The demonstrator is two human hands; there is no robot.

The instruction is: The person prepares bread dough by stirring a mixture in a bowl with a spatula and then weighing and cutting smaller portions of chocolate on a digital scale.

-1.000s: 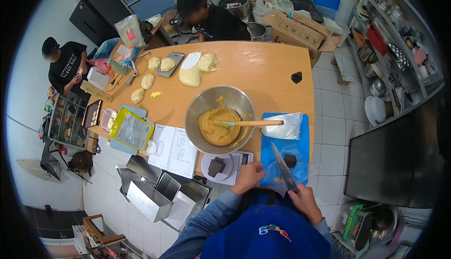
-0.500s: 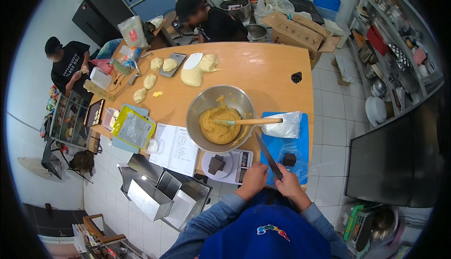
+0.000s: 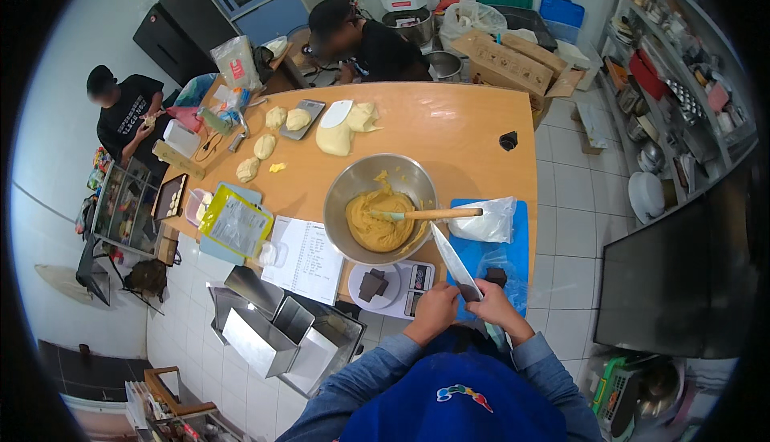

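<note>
My right hand (image 3: pixel 499 310) is closed around a knife (image 3: pixel 451 256). Its broad blade slants up and to the left, its tip near the bowl. A pale greenish piece, perhaps the handle, shows below that hand. Close against the lower blade, my left hand (image 3: pixel 435 314) has its fingers curled; what they grip is hidden. Beneath the knife lies a blue cutting board (image 3: pixel 520 261) with a dark chocolate block (image 3: pixel 496 276) in clear plastic wrap. Left of it, more chocolate pieces (image 3: pixel 373 284) sit on a white kitchen scale (image 3: pixel 401 304).
A steel bowl (image 3: pixel 337 237) of yellow-brown batter holds a spatula (image 3: pixel 445 213). A bag of white powder (image 3: pixel 491 221) lies on the board. An open notebook (image 3: pixel 305 257), metal pans (image 3: pixel 261 342) and dough pieces (image 3: pixel 333 139) are leftward. Two people (image 3: pixel 132 113) are beyond the table.
The knife's blade has turned to show its bright flat side. My hands have come closer together, the left one now against the blade. The whole view has shifted slightly.
</note>
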